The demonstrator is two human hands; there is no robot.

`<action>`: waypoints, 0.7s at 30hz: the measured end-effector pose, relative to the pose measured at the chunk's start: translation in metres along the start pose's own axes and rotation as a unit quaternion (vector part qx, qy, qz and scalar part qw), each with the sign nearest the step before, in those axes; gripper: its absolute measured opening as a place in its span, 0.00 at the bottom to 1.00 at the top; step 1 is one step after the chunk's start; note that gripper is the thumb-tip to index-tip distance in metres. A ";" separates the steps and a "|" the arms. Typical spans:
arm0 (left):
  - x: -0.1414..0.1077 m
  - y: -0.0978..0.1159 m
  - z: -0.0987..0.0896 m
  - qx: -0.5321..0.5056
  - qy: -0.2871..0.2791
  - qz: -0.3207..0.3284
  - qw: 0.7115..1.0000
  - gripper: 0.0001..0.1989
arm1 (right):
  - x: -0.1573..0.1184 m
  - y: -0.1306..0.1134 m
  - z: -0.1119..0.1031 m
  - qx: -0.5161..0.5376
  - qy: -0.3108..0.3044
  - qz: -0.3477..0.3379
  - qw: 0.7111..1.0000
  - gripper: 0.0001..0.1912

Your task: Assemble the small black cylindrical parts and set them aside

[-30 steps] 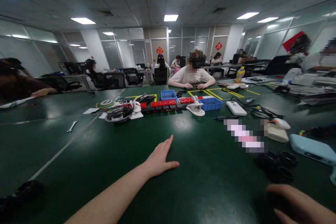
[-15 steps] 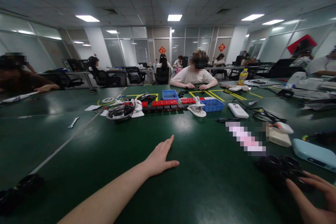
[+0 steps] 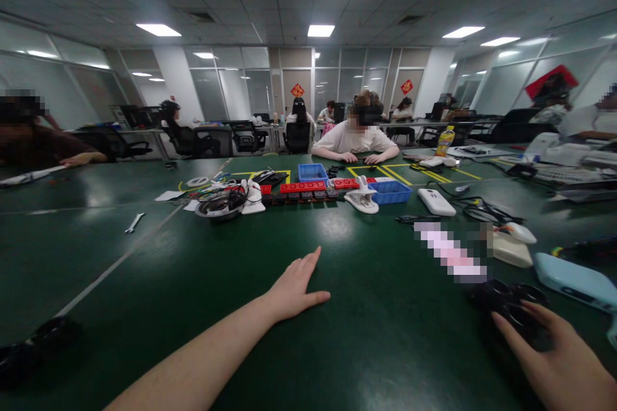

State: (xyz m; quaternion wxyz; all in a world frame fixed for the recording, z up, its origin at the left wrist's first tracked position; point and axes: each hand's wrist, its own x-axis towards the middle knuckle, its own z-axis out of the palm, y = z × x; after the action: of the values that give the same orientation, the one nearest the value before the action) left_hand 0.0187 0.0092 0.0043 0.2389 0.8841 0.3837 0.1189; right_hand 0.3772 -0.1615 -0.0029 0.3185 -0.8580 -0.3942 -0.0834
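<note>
My left hand (image 3: 295, 289) lies on the green tabletop with its thumb apart from its stretched fingers, holding nothing. At the lower right, my right hand (image 3: 554, 347) has its thumb and fingers closed about one of several black cup-like round pieces (image 3: 501, 292). These pieces sit close together and show dark round openings. Part of the gripped piece is hidden under the hand. More black round pieces (image 3: 55, 332) are at the lower left edge, far from either hand.
A light blue case (image 3: 573, 279) and a beige box (image 3: 511, 250) lie beyond my right hand. Farther off are a white device (image 3: 436, 201), blue trays (image 3: 390, 191), red-and-black blocks (image 3: 303, 187), a bowl of cables (image 3: 222, 205) and a wrench (image 3: 135, 223). A person (image 3: 357, 135) sits opposite.
My right hand has moved left and farther over the black round pieces, closing about one. My left hand has stayed in place.
</note>
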 end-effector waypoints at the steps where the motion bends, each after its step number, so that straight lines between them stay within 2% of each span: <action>1: 0.000 -0.001 0.000 0.002 0.002 0.002 1.000 0.44 | 0.001 -0.001 0.000 -0.022 -0.022 0.012 0.999 0.27; 3: 0.000 -0.002 0.001 0.005 0.006 0.008 1.000 0.44 | 0.003 -0.001 0.000 -0.073 -0.059 0.029 0.995 0.29; 4: 0.000 -0.003 0.001 0.005 0.007 0.010 1.000 0.44 | 0.004 0.000 -0.001 -0.085 -0.053 0.020 0.995 0.29; 7: -0.001 -0.004 0.001 0.003 0.007 0.012 1.000 0.44 | 0.003 0.000 -0.005 -0.080 0.036 -0.046 0.995 0.27; 9: -0.002 -0.004 0.002 0.004 0.006 0.012 1.000 0.44 | -0.003 -0.008 -0.009 -0.039 0.102 -0.091 0.990 0.24; 10: -0.003 -0.003 0.003 0.011 0.009 0.015 1.000 0.43 | -0.009 -0.015 -0.011 -0.008 0.114 -0.107 0.988 0.23; 12: -0.003 0.002 0.001 0.062 0.034 0.030 0.997 0.42 | -0.024 -0.037 -0.010 0.068 0.106 -0.118 0.985 0.23; 14: -0.002 0.010 -0.009 0.140 0.082 0.047 0.986 0.41 | -0.042 -0.063 -0.004 0.167 0.092 -0.153 0.970 0.26; 16: -0.005 0.019 -0.033 0.186 0.133 0.040 0.973 0.37 | -0.060 -0.088 0.007 0.225 0.044 -0.217 0.949 0.26; 18: -0.016 0.022 -0.070 0.208 0.196 -0.001 0.958 0.31 | -0.075 -0.105 0.017 0.247 0.009 -0.284 0.927 0.25; 19: -0.027 0.020 -0.091 0.219 0.238 -0.036 0.946 0.30 | -0.079 -0.109 0.022 0.249 -0.015 -0.297 0.922 0.24; 21: -0.060 0.005 -0.134 0.270 0.311 -0.158 0.898 0.24 | -0.081 -0.110 0.028 0.244 -0.068 -0.279 0.926 0.24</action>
State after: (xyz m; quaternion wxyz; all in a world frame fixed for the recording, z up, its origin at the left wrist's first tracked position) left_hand -0.0711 0.0064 0.1202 -0.1246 0.7604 0.5902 0.2405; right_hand 0.2387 -0.1413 -0.0037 0.4541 -0.6129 -0.6465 -0.0115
